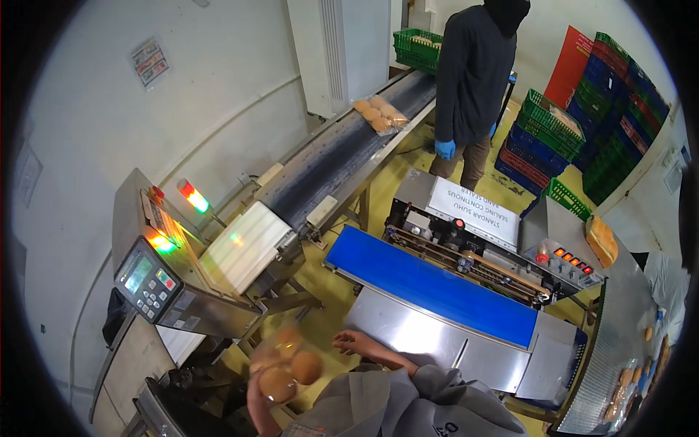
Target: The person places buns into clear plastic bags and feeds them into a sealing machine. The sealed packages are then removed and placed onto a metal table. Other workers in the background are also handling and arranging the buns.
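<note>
A clear plastic bag of round brown buns [280,368], smeared by motion, is held up at the lower left by my left hand [255,390]. Its fingers are closed at the bag's left side and partly hidden by it. To the right of the bag, my right hand [352,342] is open with nothing in it, its fingers loosely bent. That hand is beside the steel plate [397,331] of the band sealer. Beyond the plate runs the sealer's blue belt [429,284].
A metal detector [175,262] with a keypad stands left. Another bag of buns [380,115] lies on the dark conveyor [342,149]. A co-worker [475,80] with blue gloves stands behind the sealer [466,247]. Stacked crates [546,131] are far right; a loaf [601,242] lies nearer.
</note>
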Demonstrator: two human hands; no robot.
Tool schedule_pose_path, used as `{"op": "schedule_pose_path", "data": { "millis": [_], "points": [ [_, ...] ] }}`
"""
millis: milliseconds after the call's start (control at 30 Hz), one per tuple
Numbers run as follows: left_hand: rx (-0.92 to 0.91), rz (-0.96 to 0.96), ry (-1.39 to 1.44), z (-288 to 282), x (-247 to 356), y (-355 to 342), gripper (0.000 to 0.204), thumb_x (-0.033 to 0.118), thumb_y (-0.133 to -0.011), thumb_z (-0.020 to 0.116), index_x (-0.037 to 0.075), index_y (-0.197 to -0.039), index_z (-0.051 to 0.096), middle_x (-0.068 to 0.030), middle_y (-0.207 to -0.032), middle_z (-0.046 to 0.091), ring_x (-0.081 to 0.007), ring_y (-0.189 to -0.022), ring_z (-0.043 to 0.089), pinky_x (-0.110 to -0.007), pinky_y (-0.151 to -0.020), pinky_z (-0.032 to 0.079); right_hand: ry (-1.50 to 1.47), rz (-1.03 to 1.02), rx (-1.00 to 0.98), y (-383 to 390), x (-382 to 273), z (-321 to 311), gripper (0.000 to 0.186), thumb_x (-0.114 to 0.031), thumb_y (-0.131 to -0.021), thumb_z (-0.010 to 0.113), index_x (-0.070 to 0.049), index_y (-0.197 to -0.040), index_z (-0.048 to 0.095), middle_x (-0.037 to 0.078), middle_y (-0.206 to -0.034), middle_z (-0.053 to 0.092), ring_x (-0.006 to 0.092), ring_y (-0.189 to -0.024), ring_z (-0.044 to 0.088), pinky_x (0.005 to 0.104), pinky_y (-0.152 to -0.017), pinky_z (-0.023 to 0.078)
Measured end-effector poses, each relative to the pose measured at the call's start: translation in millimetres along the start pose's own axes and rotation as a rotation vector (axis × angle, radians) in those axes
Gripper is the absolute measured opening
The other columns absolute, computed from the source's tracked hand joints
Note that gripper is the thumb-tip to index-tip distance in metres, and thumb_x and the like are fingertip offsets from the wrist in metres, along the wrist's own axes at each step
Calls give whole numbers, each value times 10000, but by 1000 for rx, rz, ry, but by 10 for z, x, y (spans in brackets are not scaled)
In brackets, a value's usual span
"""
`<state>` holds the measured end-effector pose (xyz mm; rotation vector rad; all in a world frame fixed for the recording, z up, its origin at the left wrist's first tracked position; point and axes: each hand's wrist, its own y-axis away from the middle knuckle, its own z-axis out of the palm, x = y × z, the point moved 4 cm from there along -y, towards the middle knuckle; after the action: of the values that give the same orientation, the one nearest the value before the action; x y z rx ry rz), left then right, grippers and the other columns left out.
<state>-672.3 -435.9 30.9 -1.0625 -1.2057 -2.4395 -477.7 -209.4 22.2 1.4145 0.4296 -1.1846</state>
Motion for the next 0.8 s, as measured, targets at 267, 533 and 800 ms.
{"op": "schedule_pose_path", "data": {
  "millis": [267,533,800],
  "points": [
    [542,350,23,-2018,1161,-3,340,296,-818,476,29,-1028,496,-98,-970,553,-198,-904,530,-316,-742,442,-28,-54,184,155,298,-434,328,-305,-820,553,-60,-1034,509,31,-910,564,92,-767,540,229,-680,425],
    [635,472,-99,-2362,1481,-397,364,362,-844,394,57,-1021,485,-88,-974,542,-213,-907,516,-348,-758,425,-218,-90,299,518,327,-803,297,-245,-834,542,-38,-1046,516,26,-914,578,79,-749,541,195,-672,426],
    [-454,-453,-362,2216,-561,-385,471,437,-851,399,98,-1177,417,-124,-1131,495,-185,-794,532,-248,-489,379,-548,-318,671,1607,753,-1585,252,-208,-843,524,-34,-1026,519,25,-877,573,78,-714,534,194,-672,430]
  ]
}}
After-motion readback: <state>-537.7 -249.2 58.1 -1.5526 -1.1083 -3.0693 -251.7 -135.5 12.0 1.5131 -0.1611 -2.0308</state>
